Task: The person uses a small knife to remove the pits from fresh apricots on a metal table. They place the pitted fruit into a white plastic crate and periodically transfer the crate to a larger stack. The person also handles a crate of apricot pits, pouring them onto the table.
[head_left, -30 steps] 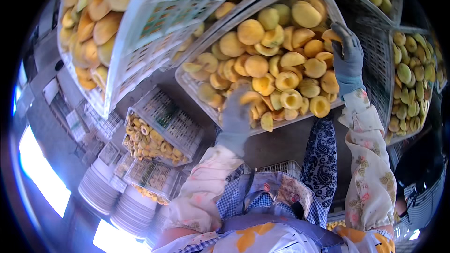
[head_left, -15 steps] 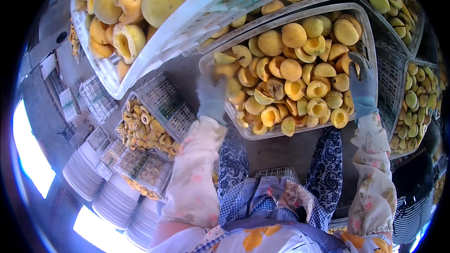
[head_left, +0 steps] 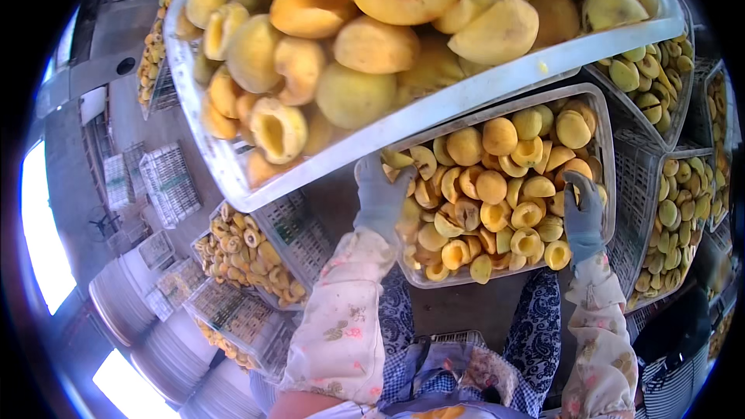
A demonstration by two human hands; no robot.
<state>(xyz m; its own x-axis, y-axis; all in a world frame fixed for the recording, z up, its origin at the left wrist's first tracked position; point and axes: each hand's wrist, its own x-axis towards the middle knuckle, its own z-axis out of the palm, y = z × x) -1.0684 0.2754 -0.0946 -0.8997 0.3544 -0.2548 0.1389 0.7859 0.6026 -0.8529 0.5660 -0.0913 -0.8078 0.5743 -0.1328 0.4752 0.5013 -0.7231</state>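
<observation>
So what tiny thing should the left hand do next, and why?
Perhaps the left hand could close its grip on the yellow fruit half beside its fingertips: the thumb looks spread from the fingers, and that half lies close by, near the crate's left edge.

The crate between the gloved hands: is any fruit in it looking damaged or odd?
One fruit half, left of centre in the crate, looks brownish, unlike its yellow neighbours; it may be bruised.
</observation>
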